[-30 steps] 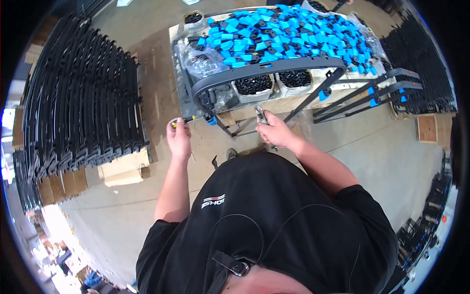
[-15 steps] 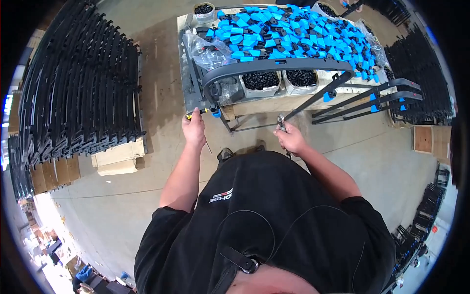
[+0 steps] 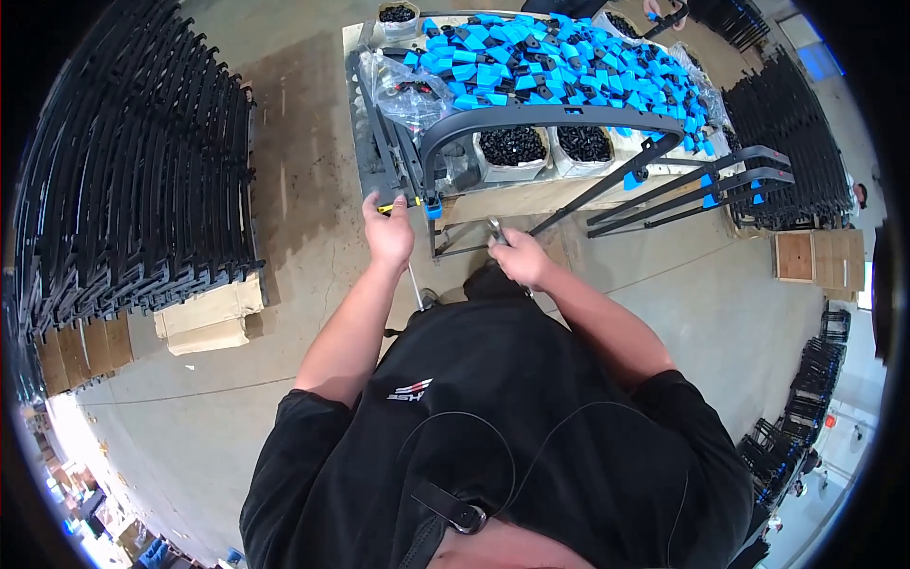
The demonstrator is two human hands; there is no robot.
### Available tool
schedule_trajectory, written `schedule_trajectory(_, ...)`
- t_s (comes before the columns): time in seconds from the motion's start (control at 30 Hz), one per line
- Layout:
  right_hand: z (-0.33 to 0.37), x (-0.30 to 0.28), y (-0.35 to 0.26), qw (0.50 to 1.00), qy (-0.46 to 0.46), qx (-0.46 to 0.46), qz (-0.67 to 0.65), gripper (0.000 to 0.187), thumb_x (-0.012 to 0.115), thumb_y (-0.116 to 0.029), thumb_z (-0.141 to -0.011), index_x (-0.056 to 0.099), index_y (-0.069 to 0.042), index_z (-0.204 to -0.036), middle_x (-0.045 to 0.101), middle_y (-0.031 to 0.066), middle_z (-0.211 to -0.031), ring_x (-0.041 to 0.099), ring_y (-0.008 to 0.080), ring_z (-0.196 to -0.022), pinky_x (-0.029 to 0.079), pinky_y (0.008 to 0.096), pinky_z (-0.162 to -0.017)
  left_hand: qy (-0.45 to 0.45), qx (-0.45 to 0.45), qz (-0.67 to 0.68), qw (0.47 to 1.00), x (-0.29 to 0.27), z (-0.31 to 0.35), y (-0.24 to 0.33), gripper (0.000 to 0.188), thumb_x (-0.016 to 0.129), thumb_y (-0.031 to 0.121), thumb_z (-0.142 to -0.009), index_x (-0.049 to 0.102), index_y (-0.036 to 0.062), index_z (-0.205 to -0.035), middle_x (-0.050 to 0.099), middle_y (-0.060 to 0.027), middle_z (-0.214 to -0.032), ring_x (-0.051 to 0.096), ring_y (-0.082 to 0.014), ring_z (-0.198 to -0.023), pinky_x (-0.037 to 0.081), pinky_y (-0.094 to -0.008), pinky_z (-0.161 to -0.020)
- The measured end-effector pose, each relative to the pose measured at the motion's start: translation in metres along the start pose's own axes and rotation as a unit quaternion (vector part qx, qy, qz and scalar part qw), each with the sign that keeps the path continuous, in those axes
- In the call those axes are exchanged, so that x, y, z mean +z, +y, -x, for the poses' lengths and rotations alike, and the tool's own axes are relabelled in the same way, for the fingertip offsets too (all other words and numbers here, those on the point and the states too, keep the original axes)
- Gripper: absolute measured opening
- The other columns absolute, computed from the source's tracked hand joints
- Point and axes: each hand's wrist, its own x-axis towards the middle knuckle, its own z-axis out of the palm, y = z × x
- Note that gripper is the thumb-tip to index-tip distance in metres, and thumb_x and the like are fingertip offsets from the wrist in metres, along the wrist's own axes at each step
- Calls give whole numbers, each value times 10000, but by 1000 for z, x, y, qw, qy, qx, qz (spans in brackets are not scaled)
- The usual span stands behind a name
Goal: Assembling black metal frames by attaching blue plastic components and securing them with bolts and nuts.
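My left hand (image 3: 390, 235) is closed around what looks like a screwdriver with a yellow-and-black handle (image 3: 385, 209); a thin metal shaft (image 3: 415, 284) shows below the hand. Just right of its fingertips is a blue plastic piece (image 3: 434, 209) on the left leg of a black curved metal frame (image 3: 569, 116). In my right hand (image 3: 521, 258) is a metal tool like a ratchet wrench (image 3: 495, 228), its round head sticking up past the fingers. The frame stands upright against the table's near side, with another blue piece (image 3: 633, 180) on its right leg.
The table (image 3: 531, 201) bears a heap of blue and black plastic pieces (image 3: 569, 62), white containers of small black parts (image 3: 512, 147) and a clear plastic bag (image 3: 412, 95). Stacked black frames (image 3: 133, 171) stand left, more frames (image 3: 720, 194) right. Across the table is another person's hand (image 3: 654, 9).
My right hand has moved left with the metal tool, nearer my left hand. My left hand has shifted slightly right, closer to the blue piece on the frame. The whole view has shifted a little.
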Motion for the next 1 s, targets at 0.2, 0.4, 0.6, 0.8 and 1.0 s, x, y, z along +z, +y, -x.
schedule_trajectory(0.2, -41, 46, -59, 968, 71, -108, 214, 335, 536, -180, -953, 568, 60, -1184, 661, 308, -1100, 654, 423, -1077, 500, 487, -924, -132, -177, 32, 975, -7, 7, 51, 174, 546, 227, -1045, 527, 121, -1182, 469, 18, -753, 354, -66, -497, 281, -244, -413)
schedule_trajectory(0.4, -61, 66, -69, 942, 86, -111, 306, 344, 485, -116, -956, 491, 129, -1197, 628, 323, -1194, 673, 451, -1039, 551, 523, -887, -135, -226, 98, 960, -6, 6, 60, 114, 568, 211, -1030, 533, 122, -1091, 473, 21, -732, 359, -63, -489, 277, -241, -399)
schedule_trajectory(0.6, -45, 46, -108, 965, -188, 111, -145, 228, 566, -171, -923, 595, 50, -972, 659, 168, -825, 678, 332, -621, 563, 482, -542, -85, -143, 40, 985, -1, 11, 46, 181, 659, 249, -991, 536, 121, -1028, 468, 27, -674, 360, -54, -444, 263, -240, -364)
schedule_trajectory(0.8, -41, 59, -111, 985, -51, 18, 162, 240, 550, -169, -947, 593, 21, -1088, 665, 126, -864, 682, 336, -702, 585, 528, -660, -54, -109, 55, 991, 3, 8, 31, 246, 703, 292, -971, 530, 118, -988, 446, 39, -599, 347, -57, -409, 255, -251, -356)
schedule_trajectory(1.0, -63, 45, -83, 978, -189, 29, 83, 175, 598, -187, -936, 601, -16, -972, 684, 129, -848, 713, 271, -746, 549, 454, -672, -32, -41, -10, 999, 9, 5, 20, 278, 757, 285, -924, 604, 54, -938, 611, -36, -811, 527, -109, -728, 454, -297, -645)
